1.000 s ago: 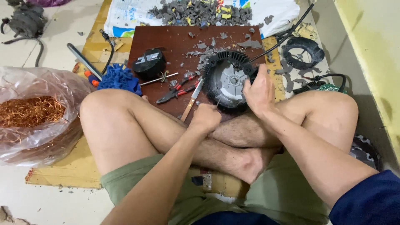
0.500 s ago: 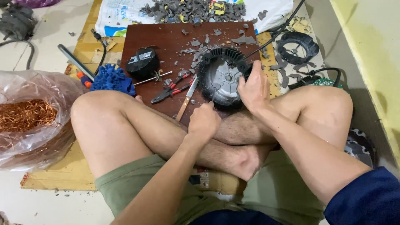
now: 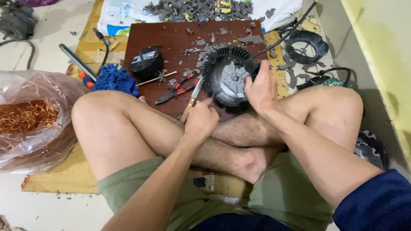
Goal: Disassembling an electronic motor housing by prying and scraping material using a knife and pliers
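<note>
A person sits cross-legged on the floor with a dark brown wooden board (image 3: 171, 38) lying just beyond the shins. The left hand (image 3: 200, 122) has its grip closed around the wooden handle of a flat-bladed chisel-like tool (image 3: 193, 95), whose metal blade points up toward the rim of a round black ribbed plastic fan housing with a grey metal centre (image 3: 227, 77). The right hand (image 3: 260, 87) wraps its grip over the right edge of that housing, fingers curled on the rim, holding it tilted on the board near the person's legs. Grey plastic fragments (image 3: 201, 42) lie scattered over the board, and a bigger heap of grey and yellow broken pieces (image 3: 197, 9) sits on a white sack at the board's far edge. On the board to the left of the housing lie red-handled pliers (image 3: 177, 90), a thin metal rod (image 3: 156, 79) and a small black boxy part (image 3: 146, 62). At the far left, a clear plastic bag (image 3: 25, 90) stands open, holding a tangled mass of copper wire (image 3: 23, 115). A blue bristly brush (image 3: 113, 79) lies between bag and board. A second black ring-shaped housing (image 3: 306, 45) rests to the right.
</note>
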